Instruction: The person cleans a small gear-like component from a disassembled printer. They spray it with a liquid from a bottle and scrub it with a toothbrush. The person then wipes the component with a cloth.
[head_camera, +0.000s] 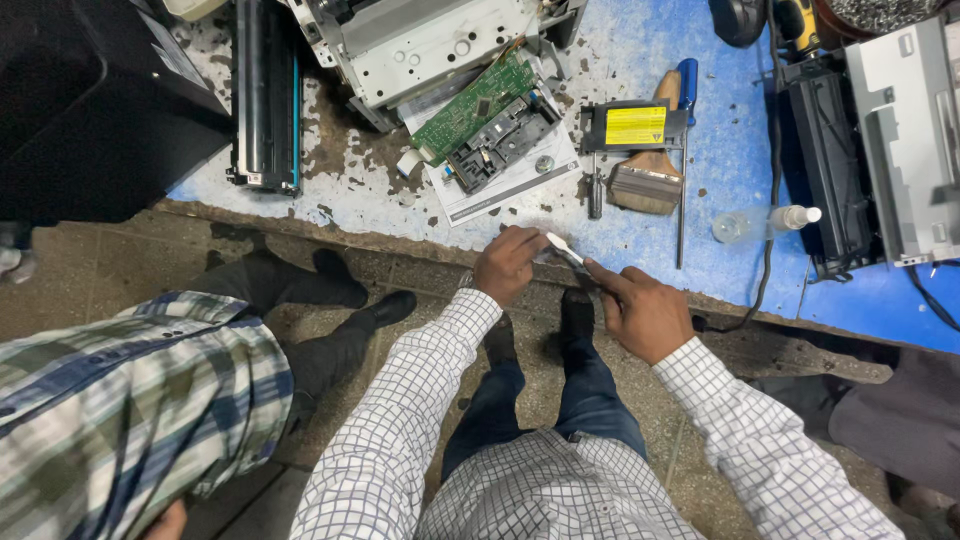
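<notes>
Here your two hands meet at the near edge of the blue workbench (720, 150), right over its worn, chipped lip. Your left hand (508, 264) is curled into a loose fist at that edge, its fingers closed around something small that the picture hides. Your right hand (643, 312) sits just beside it, index finger stretched out along a thin white stick (562, 246), which looks like a swab or small brush; the stick's pale tip lies toward your left hand, and the two hands nearly touch there.

Taking the stick as your mark: just beyond it on the bench lies a sheet of paper carrying a black plastic part (497, 143) and a green circuit board (474, 106). Further out stands the grey metal frame (420, 40) of a stripped machine. To the left of that lies a long black toner cartridge (266, 95). To the right of the stick rest a small screwdriver (595, 192), a flat paintbrush (645, 185) and a black unit with a yellow label (636, 126), then a clear plastic bottle (765, 224) lying on its side. A person in a checked green shirt (130, 400) stands at your left.
</notes>
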